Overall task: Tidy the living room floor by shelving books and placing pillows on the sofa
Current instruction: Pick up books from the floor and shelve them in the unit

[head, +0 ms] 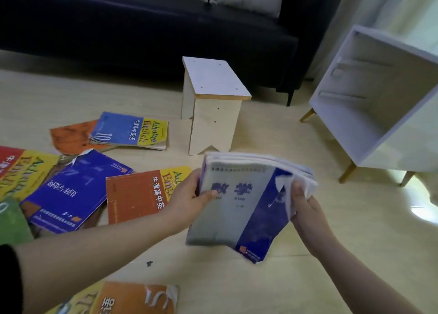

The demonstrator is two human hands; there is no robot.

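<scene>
Under both hands' grip, book (239, 202) cover blurred.

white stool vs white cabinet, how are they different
The white stool is small and stands upright near the sofa; the white cabinet is bigger and sits further right. The stool has solid board sides and a flat top; the cabinet is an open box on slim wooden legs. Both are pale, stand on the floor, and hold no books.
</scene>
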